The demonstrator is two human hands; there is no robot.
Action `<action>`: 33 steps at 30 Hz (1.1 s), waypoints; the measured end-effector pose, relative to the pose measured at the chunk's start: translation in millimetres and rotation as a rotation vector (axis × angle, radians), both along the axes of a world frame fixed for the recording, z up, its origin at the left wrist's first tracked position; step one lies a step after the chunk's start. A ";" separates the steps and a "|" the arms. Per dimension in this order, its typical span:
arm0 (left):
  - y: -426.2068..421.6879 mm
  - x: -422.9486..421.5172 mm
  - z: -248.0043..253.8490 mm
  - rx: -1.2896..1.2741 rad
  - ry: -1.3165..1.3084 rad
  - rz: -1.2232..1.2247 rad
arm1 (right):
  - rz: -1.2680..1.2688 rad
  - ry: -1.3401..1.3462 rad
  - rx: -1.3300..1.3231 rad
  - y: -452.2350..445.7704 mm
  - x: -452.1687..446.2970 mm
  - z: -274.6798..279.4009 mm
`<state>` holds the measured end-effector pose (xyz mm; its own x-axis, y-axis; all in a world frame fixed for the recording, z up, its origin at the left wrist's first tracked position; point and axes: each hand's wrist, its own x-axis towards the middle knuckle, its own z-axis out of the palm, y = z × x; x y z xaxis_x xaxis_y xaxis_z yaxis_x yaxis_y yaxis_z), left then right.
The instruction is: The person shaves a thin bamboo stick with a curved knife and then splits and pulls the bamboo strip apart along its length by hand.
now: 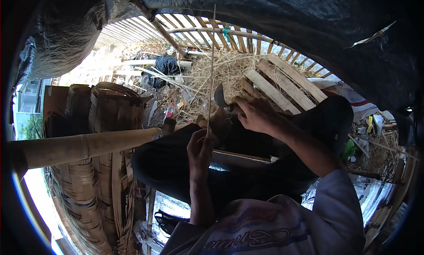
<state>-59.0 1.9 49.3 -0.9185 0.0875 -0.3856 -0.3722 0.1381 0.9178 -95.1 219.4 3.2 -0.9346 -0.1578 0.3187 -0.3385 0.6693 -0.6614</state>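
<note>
I see 1 thin strip [212, 71] standing nearly upright in front of the body, its lower end in the left hand [200, 150] and its long free length rising towards the dark sheeting [282, 7] overhead. It looks like split bamboo or cane: I judge it light and springy, apt to bend or whip at the tip, possibly splintery along the edges. I'd grip it low, near the end, keeping fingertips off the edges. The left thumb and fingers are pinching that lower end.

Just beside the strip I have 1 knife [219, 97] with a curved blade, held in the right hand [255, 113]; those fingers are curled closed around a handle they mostly hide. I cannot tell whether the blade touches the strip. I'd rate the knife as stiff and heavier, best held by the handle alone.

Further out I count 2 bent legs in dark trousers [165, 160], 1 thick bamboo pole [95, 146] at the left, and woven bamboo [79, 202] around it. Beyond the hands lie loose straw [232, 62], 1 small bottle [169, 110], 2 black bundles [167, 65] and at least 3 wooden planks [273, 91].
</note>
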 end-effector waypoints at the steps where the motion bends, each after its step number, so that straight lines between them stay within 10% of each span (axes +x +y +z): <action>1: 0.0 -0.1 -0.4 0.013 0.018 -0.014 | 0.003 0.000 0.001 -3.6 3.8 1.2; 33: -4.7 -6.7 4.6 0.127 -0.079 0.072 | 0.060 -0.063 0.191 -44.3 22.8 -7.5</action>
